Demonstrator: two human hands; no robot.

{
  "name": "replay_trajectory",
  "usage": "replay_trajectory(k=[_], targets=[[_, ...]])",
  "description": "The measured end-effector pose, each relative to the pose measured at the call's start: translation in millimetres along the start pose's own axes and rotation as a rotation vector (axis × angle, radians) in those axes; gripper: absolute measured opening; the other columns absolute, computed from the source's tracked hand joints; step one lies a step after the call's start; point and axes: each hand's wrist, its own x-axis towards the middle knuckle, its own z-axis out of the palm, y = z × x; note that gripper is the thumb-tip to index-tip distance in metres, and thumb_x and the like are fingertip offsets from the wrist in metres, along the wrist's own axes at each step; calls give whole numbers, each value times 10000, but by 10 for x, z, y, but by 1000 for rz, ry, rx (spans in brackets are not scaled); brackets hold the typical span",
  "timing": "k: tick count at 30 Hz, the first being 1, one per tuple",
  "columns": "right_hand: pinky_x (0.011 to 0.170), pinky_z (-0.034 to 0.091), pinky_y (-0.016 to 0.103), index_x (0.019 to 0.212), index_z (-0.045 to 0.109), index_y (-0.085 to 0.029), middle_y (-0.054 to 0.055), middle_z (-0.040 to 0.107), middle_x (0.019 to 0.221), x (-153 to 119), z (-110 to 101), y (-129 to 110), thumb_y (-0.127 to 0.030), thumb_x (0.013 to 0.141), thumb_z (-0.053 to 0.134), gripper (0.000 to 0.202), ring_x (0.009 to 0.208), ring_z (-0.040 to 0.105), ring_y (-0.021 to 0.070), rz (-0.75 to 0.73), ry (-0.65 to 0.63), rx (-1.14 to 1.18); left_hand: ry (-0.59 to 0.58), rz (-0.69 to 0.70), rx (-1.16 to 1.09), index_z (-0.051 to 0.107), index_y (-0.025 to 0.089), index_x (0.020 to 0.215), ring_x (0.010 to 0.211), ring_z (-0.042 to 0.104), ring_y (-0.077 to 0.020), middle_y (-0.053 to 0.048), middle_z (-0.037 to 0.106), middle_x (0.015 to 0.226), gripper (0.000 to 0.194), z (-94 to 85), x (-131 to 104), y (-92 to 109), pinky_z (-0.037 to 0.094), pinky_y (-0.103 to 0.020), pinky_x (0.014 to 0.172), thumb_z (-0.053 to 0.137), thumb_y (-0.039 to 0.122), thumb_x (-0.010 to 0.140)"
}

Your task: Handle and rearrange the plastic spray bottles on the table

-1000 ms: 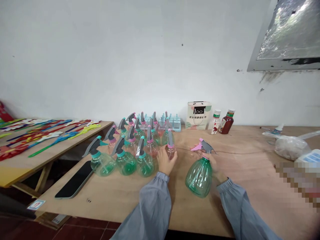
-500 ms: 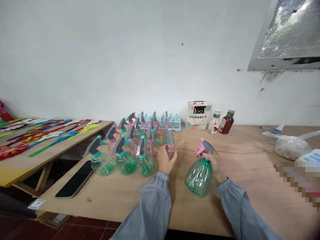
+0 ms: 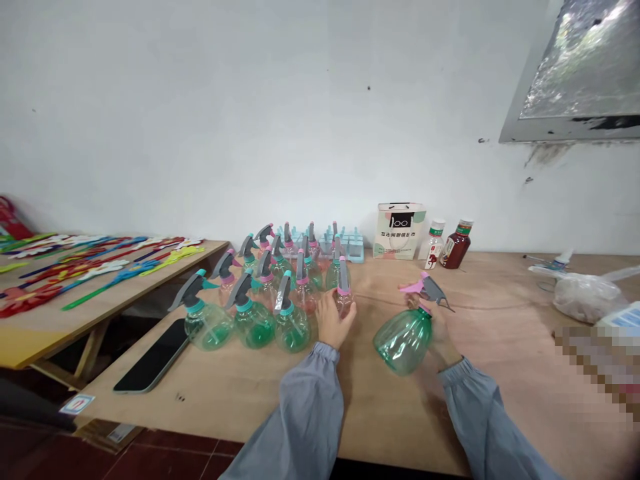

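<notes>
My right hand is closed round the neck of a green spray bottle with a pink and grey trigger head. The bottle is tilted, its base towards the left and its head at the upper right. My left hand has its fingers wrapped round a pink spray bottle at the right end of a group. Several more spray bottles stand in rows beside it, among them a green one with a teal collar nearest my left hand. Part of the pink bottle is hidden by my fingers.
A phone lies at the table's left. Behind the bottles is a light blue rack. A paper bag, a white bottle and a brown bottle stand by the wall. A plastic bag lies at right.
The green spray bottle in my right hand has tipped, its base swinging up and leftward and its head moving right. My left hand keeps its hold on the pink bottle.
</notes>
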Motion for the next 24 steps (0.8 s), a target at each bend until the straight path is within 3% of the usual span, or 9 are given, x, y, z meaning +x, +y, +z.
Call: replay_trajectory(k=[4,10,14,20,24], targets=[[852,584,422,1083,693,-254,90,758,1069,49,-338,-155,-518,782,683,401,993,716,282,-80,81,-230,-15,-1,-4,502,185,1218,1141,581,-291,-133,614,1177,456,-11,10,-8,439,-476,991,652,324,810],[928,565,476,1161,675,-248,100,752,1083,99,-1024,-354,-496,753,713,479,1051,710,303,-245,355,-581,-24,2,3,503,177,1220,1125,588,-293,-137,618,1162,460,-15,16,-10,445,-476,977,654,330,814],[939,551,470,1183,661,-252,100,736,1130,174,-1358,-380,-521,740,705,520,1073,700,305,-277,373,-686,-23,-1,11,507,183,1215,1121,590,-293,-132,616,1158,451,-11,13,-6,441,-479,977,657,323,813],[963,502,536,1060,684,-210,118,735,1053,238,-1588,-241,-637,645,738,598,1062,673,349,-157,378,-804,-30,4,-7,491,178,1223,1129,582,-298,-139,608,1178,463,-7,18,-21,439,-483,980,654,332,819],[1017,465,549,1199,576,-197,153,637,1249,83,-1608,-24,-662,647,733,739,1187,597,355,-226,472,-738,-54,-1,-15,492,180,1220,1134,581,-294,-136,605,1175,452,-12,21,-27,437,-480,988,653,323,823]])
